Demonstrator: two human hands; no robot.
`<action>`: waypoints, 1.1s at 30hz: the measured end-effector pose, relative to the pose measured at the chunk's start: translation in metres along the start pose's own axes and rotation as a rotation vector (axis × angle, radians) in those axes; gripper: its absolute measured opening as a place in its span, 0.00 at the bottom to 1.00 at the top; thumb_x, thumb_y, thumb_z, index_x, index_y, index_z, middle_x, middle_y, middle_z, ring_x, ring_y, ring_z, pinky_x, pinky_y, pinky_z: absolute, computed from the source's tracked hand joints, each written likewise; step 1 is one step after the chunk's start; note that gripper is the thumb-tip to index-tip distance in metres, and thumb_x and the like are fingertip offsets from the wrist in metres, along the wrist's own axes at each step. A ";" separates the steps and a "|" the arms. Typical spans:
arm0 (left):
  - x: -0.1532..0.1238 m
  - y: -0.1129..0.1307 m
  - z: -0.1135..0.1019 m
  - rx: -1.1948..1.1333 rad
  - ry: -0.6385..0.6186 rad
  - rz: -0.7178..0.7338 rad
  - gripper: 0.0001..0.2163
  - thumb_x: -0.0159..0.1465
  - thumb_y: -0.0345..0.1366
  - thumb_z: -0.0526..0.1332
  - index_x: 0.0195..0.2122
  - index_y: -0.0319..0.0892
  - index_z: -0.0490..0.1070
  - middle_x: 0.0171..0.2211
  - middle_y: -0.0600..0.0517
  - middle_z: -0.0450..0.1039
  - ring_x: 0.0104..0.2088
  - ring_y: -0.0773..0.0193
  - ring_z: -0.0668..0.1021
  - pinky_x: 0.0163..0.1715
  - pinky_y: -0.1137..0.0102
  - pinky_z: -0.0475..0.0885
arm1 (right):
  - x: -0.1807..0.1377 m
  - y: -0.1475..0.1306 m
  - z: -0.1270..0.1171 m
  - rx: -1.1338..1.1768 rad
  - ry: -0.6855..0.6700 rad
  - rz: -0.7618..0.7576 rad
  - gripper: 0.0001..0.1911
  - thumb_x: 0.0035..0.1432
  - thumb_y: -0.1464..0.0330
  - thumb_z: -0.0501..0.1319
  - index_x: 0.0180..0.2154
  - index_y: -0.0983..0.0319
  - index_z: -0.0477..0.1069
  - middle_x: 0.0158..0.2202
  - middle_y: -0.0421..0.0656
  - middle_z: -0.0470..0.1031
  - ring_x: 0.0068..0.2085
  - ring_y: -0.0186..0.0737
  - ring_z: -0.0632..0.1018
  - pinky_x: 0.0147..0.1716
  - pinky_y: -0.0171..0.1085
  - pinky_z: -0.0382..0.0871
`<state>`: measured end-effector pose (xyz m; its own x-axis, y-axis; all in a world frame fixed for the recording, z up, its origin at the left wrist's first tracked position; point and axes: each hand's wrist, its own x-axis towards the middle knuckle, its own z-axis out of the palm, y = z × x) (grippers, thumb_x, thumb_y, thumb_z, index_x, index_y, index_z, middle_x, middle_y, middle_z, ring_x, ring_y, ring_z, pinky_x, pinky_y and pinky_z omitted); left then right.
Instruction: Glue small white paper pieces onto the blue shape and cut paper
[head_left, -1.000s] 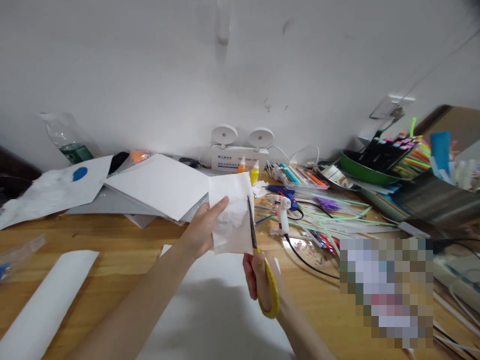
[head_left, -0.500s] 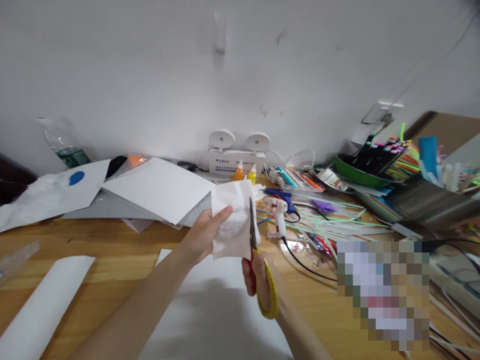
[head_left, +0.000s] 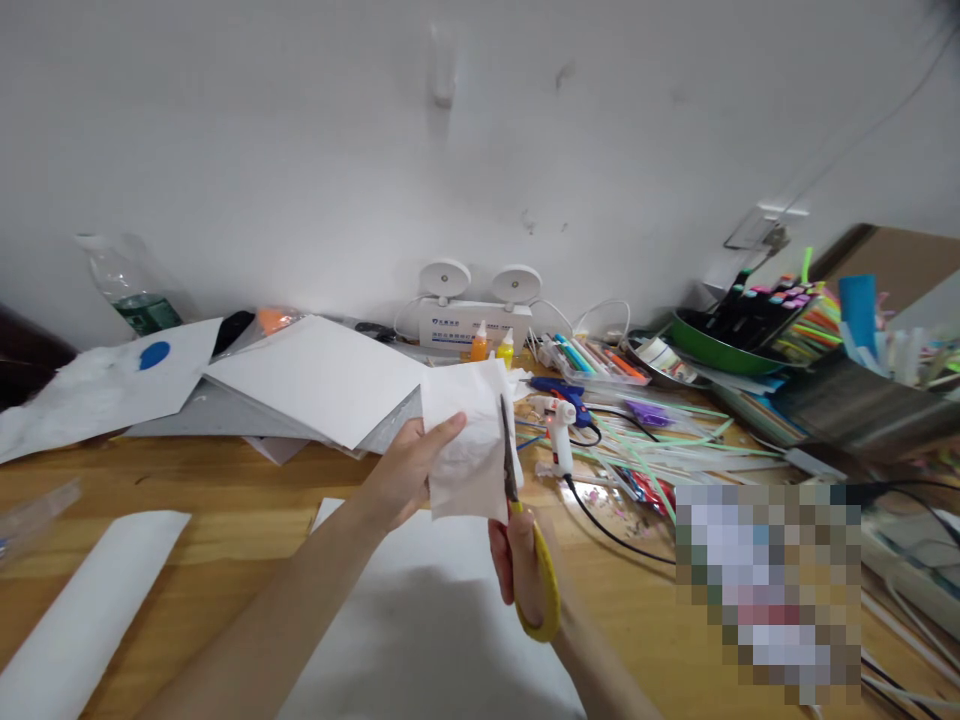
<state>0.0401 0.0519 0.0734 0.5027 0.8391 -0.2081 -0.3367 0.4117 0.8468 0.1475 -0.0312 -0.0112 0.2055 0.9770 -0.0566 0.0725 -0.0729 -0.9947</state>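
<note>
My left hand (head_left: pixel 412 468) pinches a thin white tissue (head_left: pixel 466 440) by its left side, thumb on top, and holds it up above the table. My right hand (head_left: pixel 517 560) is closed round the yellow handles of a pair of scissors (head_left: pixel 541 590). The blades point away from me along the tissue's right edge, with a narrow strip of tissue showing to their right. Beneath both hands a large white sheet (head_left: pixel 420 620) lies on the wooden table.
A white glue gun (head_left: pixel 559 438) with a black cord and a blue one (head_left: pixel 556 387) lie right of the tissue among pale sticks. White boards (head_left: pixel 322 375) are stacked back left. A green pan (head_left: pixel 720 343) of markers stands back right; a curled white sheet (head_left: pixel 90 615) lies front left.
My right hand and the scissors have shifted slightly right and down. The blades look closer together along the tissue's right side. My left hand has stayed in place.
</note>
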 end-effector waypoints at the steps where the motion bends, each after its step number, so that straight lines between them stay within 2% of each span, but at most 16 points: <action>1: 0.000 0.000 0.000 -0.014 0.004 0.009 0.14 0.53 0.40 0.60 0.36 0.35 0.73 0.29 0.45 0.76 0.30 0.59 0.77 0.30 0.71 0.70 | 0.000 0.001 0.000 0.003 0.004 0.008 0.31 0.44 0.39 0.41 0.16 0.60 0.52 0.08 0.31 0.48 0.08 0.23 0.51 0.06 0.26 0.43; 5: 0.002 0.001 -0.001 -0.040 0.001 0.063 0.15 0.54 0.42 0.59 0.36 0.34 0.72 0.28 0.45 0.76 0.31 0.58 0.77 0.32 0.70 0.70 | -0.001 -0.002 0.000 0.001 -0.010 0.020 0.31 0.43 0.39 0.41 0.16 0.60 0.51 0.08 0.31 0.48 0.08 0.23 0.50 0.06 0.27 0.42; 8: 0.003 0.002 -0.001 -0.021 0.050 0.101 0.13 0.53 0.40 0.60 0.35 0.35 0.72 0.27 0.46 0.76 0.29 0.60 0.77 0.31 0.71 0.70 | -0.002 -0.009 -0.002 -0.026 -0.046 0.017 0.31 0.43 0.38 0.40 0.16 0.60 0.52 0.09 0.32 0.48 0.09 0.24 0.51 0.06 0.28 0.42; 12: 0.003 0.001 -0.003 -0.002 0.063 0.068 0.10 0.53 0.39 0.61 0.29 0.35 0.72 0.26 0.47 0.76 0.26 0.63 0.77 0.27 0.72 0.69 | -0.004 -0.014 -0.005 -0.038 -0.107 -0.056 0.32 0.43 0.38 0.38 0.16 0.60 0.52 0.08 0.33 0.49 0.10 0.24 0.52 0.08 0.28 0.45; 17: 0.002 0.002 -0.001 0.015 0.053 0.041 0.10 0.52 0.39 0.61 0.27 0.36 0.72 0.26 0.47 0.76 0.26 0.62 0.77 0.26 0.72 0.69 | 0.000 0.000 -0.008 0.039 -0.156 -0.081 0.30 0.46 0.40 0.41 0.18 0.60 0.54 0.10 0.33 0.51 0.11 0.25 0.55 0.09 0.28 0.48; 22: 0.002 0.002 -0.001 0.015 0.051 0.052 0.10 0.52 0.39 0.62 0.28 0.36 0.72 0.27 0.47 0.76 0.27 0.61 0.77 0.27 0.72 0.69 | 0.001 0.011 -0.008 0.054 -0.133 -0.073 0.29 0.47 0.41 0.42 0.19 0.61 0.55 0.11 0.33 0.51 0.11 0.25 0.55 0.10 0.28 0.47; 26: 0.001 0.001 -0.001 0.023 0.014 0.041 0.10 0.53 0.39 0.61 0.31 0.36 0.72 0.28 0.47 0.76 0.28 0.62 0.77 0.29 0.72 0.70 | -0.001 0.008 -0.009 -0.049 -0.117 -0.140 0.31 0.50 0.43 0.40 0.14 0.61 0.54 0.09 0.35 0.51 0.12 0.26 0.55 0.11 0.29 0.48; 29: 0.000 0.002 0.000 0.033 0.009 0.024 0.11 0.53 0.39 0.61 0.33 0.36 0.72 0.28 0.47 0.76 0.27 0.63 0.77 0.28 0.73 0.69 | -0.002 0.005 -0.010 -0.047 -0.093 -0.134 0.31 0.49 0.42 0.39 0.14 0.61 0.53 0.09 0.35 0.51 0.12 0.26 0.55 0.11 0.29 0.49; 33: -0.002 0.003 0.001 0.035 0.044 0.006 0.10 0.51 0.39 0.62 0.28 0.35 0.72 0.24 0.47 0.76 0.23 0.64 0.76 0.26 0.74 0.69 | -0.002 0.007 -0.009 -0.040 -0.081 -0.110 0.31 0.48 0.41 0.39 0.13 0.60 0.52 0.08 0.34 0.49 0.11 0.26 0.54 0.10 0.28 0.49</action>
<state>0.0390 0.0516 0.0771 0.4648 0.8568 -0.2234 -0.3114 0.3944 0.8646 0.1559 -0.0358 -0.0169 0.1152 0.9923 0.0443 0.1295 0.0292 -0.9912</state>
